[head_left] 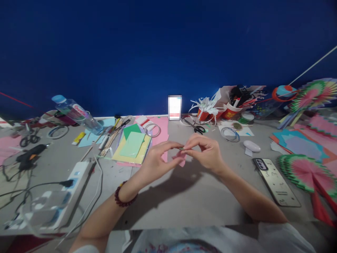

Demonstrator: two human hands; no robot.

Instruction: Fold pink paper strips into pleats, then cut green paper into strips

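Observation:
My left hand (162, 156) and my right hand (204, 151) meet above the middle of the table. Between the left thumb and forefinger is a small pink piece of paper (182, 161), its lower part hanging below the fingertips. The right thumb and forefinger pinch at its upper edge, where a small greyish-green bit (181, 149) shows; what that bit is I cannot make out. Both hands are closed in a pinch and held clear of the tabletop, casting a shadow on it. A bead bracelet (125, 194) circles my left wrist.
Coloured paper sheets (133, 144), a power strip (71, 193), a glue gun (33, 156) and a tilted water bottle (79, 114) lie left. Black-handled scissors (197, 128) and paper cups (231, 110) stand behind. A phone (276, 182) and folded paper fans (308, 172) are right.

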